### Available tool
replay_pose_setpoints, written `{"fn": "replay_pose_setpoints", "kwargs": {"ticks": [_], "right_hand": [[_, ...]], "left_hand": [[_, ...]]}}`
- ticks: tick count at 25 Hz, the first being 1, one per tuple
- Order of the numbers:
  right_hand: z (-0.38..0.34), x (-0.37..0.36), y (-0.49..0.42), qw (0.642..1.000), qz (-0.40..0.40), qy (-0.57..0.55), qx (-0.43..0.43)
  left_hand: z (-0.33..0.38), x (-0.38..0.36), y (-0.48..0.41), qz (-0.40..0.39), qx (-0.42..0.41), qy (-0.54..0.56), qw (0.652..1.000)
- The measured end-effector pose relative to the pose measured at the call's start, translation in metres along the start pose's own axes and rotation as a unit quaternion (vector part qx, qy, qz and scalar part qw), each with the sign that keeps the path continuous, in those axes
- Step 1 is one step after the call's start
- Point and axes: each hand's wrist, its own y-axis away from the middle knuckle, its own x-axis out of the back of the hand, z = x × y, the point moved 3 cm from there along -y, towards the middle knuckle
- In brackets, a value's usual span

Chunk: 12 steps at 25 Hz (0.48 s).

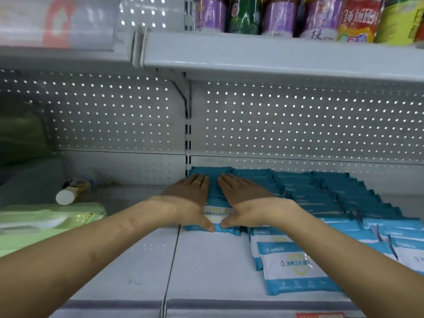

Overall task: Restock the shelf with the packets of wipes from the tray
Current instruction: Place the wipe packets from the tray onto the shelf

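Head view:
- The left hand point(190, 198) lies with fingers straight and close together, palm down along the left flank of a row of blue wipes packets point(214, 191). It presses rather than grips, and a ring point(197, 182) shows on one finger.
- The right hand point(243, 200) mirrors it on the row's right flank, fingers likewise flat and extended. Both thumbs nearly meet on the front packet's lower edge.
- That row runs from near the pegboard back panel point(298, 120) toward the front on the white shelf point(206, 260).
- More rows of the same packets point(321, 198) stand just to the right, and their front ones point(291, 267) lean back, faces up.
- To the left lie a green pack point(46, 216) and a small bottle point(71, 191) on its side.
- The upper shelf point(252, 56) carries purple and green jars point(275, 17).
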Motion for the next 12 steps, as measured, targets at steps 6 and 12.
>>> {"fn": "replay_pose_setpoints", "kwargs": {"ticks": [6, 12], "right_hand": [[-0.001, 0.003, -0.021, 0.999, 0.032, 0.041, 0.002], [-0.009, -0.006, -0.019, 0.991, 0.088, 0.096, 0.01]], "left_hand": [[-0.005, 0.001, -0.018, 0.004, 0.056, 0.032, 0.998], [0.001, -0.005, -0.015, 0.085, 0.061, 0.032, 0.994]]}}
